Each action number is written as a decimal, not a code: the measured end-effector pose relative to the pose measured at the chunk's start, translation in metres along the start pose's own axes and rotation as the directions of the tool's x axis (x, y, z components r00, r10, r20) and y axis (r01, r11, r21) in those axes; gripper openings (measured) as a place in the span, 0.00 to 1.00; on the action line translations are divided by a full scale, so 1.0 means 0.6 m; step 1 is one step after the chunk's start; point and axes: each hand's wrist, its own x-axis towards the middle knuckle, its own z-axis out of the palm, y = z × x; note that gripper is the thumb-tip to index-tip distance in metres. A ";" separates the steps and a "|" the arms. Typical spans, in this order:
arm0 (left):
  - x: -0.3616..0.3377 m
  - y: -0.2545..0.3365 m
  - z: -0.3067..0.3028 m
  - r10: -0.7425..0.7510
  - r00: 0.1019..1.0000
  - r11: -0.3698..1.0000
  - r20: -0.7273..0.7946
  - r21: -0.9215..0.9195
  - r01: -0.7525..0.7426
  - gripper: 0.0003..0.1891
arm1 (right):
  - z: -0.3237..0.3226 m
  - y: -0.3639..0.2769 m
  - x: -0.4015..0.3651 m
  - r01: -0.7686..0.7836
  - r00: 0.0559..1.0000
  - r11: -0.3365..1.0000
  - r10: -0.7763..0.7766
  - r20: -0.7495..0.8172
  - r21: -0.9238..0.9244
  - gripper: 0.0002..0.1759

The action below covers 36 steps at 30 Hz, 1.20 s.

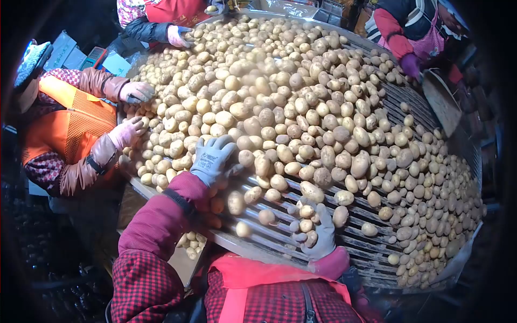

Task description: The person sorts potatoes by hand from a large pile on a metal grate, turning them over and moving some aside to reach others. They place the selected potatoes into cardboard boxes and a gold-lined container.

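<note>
A large heap of potatoes [258, 116] covers a slatted metal table [269, 218]. My left hand [212, 159], in a grey glove, lies with its fingers stretched out against the near edge of the heap. Several loose potatoes sit on the bars just right of it and below. My right hand [321, 232], also gloved in grey, curls around a few small potatoes [307, 218] low over the slats near the table's front edge. Part of its palm is hidden behind them.
A co-worker in an orange vest [72, 118] has both gloved hands at the left rim. Others stand at the far side, one beside a scoop-like pan [441, 99] at right. Below the front edge is a box holding potatoes [191, 245].
</note>
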 end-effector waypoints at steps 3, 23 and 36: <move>0.013 -0.028 0.016 0.066 0.996 0.998 -0.057 -0.020 -0.067 0.25 | -0.015 0.001 0.005 0.020 0.999 1.000 -0.019 -0.045 0.013 0.30; 0.299 0.168 0.007 0.420 0.847 0.881 -0.326 -0.077 -0.467 0.26 | -0.034 -0.052 0.019 0.246 0.961 0.968 -0.237 -0.141 0.050 0.28; 0.424 0.102 0.084 0.443 0.808 0.883 -0.388 0.032 -0.468 0.12 | -0.069 -0.059 0.019 0.203 0.931 0.979 -0.198 -0.306 -0.017 0.32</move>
